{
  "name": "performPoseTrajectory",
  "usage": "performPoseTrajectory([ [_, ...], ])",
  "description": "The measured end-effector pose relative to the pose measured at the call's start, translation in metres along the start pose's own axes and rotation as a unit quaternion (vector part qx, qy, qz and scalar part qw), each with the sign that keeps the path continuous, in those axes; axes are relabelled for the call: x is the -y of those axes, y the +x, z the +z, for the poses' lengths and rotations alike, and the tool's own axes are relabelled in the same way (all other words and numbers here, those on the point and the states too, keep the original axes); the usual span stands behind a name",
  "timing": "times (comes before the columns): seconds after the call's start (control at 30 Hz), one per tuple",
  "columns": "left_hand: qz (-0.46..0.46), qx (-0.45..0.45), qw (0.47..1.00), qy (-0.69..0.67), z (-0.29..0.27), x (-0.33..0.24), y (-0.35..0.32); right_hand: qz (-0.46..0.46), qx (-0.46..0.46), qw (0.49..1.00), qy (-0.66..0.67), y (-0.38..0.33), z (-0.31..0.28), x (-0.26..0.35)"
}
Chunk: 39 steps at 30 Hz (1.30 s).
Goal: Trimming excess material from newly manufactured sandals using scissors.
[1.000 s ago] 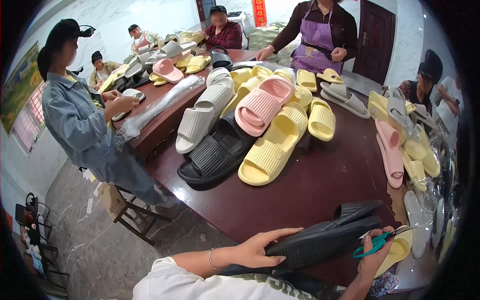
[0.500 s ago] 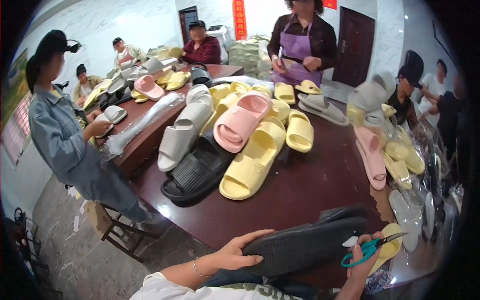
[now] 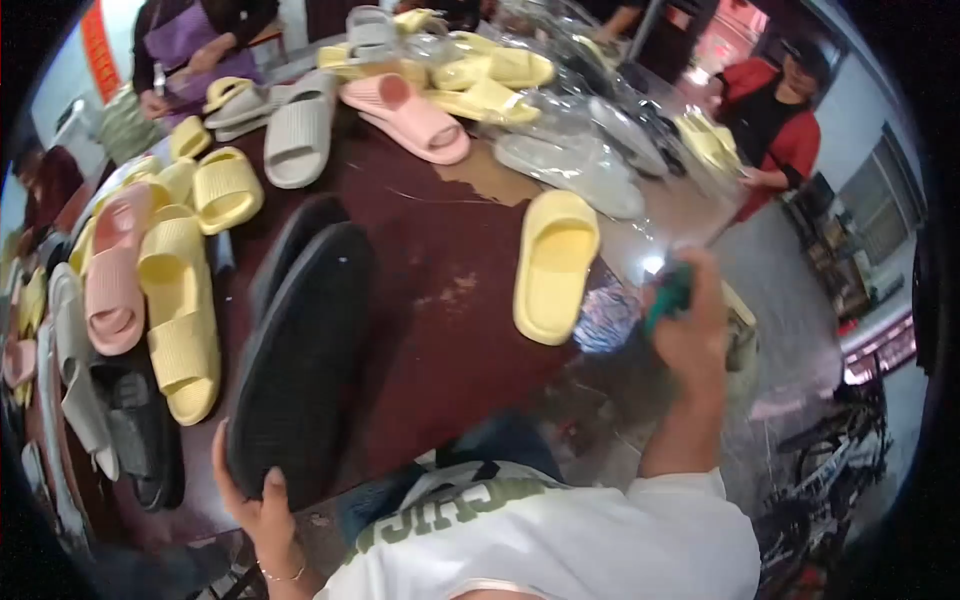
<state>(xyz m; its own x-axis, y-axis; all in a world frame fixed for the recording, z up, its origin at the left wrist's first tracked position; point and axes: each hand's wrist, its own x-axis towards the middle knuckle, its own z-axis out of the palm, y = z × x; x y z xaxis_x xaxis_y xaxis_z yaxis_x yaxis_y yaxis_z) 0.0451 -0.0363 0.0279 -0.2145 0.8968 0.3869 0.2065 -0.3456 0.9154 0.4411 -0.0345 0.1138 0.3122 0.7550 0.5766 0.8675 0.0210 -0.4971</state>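
My left hand (image 3: pixel 258 505) grips the heel end of a black slipper (image 3: pixel 310 340), thumb against its ridged sole. The slipper stands tilted, sole toward me, and a second black slipper (image 3: pixel 290 250) shows behind it. Whether the hand holds both cannot be made out. Off to the right, beyond the table edge, my right hand (image 3: pixel 695 320) is closed around teal-handled scissors (image 3: pixel 670 292); motion smears them and hides the blades. Between the hands, nearer the right one, lies a single yellow slipper (image 3: pixel 557 270), with a crumpled multicoloured bundle (image 3: pixel 607 318) beside it.
Yellow, pink, grey and black slippers crowd the table's left side, among them a yellow slipper (image 3: pixel 180 320). A pink pair (image 3: pixel 405 115) and plastic-wrapped slippers (image 3: pixel 575 165) lie at the back. A person in red (image 3: pixel 780 130) stands far right, holding bagged yellow slippers (image 3: pixel 708 140).
The view has swung to the right. The scissors in my right hand have moved away from the black slippers, out to the right. My left hand still holds on, the sole now more upright.
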Motion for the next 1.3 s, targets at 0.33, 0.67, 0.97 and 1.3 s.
performPoseTrajectory([
  [0.33,0.358,0.143,0.865,0.322,-0.043,-0.026,0.018,0.006,0.161,0.987,-0.027,-0.031,0.023,-0.048],
  [0.67,0.219,0.122,0.873,0.418,-0.034,-0.020,0.028,0.066,0.107,0.991,-0.041,-0.008,-0.002,0.003],
  [0.97,0.182,0.134,0.897,0.379,-0.025,-0.029,0.029,0.027,0.256,0.920,0.295,-0.018,0.129,0.054],
  [1.3,0.243,0.203,0.799,0.511,0.007,-0.004,0.022,0.036,0.236,0.903,0.358,-0.028,0.160,0.069],
])
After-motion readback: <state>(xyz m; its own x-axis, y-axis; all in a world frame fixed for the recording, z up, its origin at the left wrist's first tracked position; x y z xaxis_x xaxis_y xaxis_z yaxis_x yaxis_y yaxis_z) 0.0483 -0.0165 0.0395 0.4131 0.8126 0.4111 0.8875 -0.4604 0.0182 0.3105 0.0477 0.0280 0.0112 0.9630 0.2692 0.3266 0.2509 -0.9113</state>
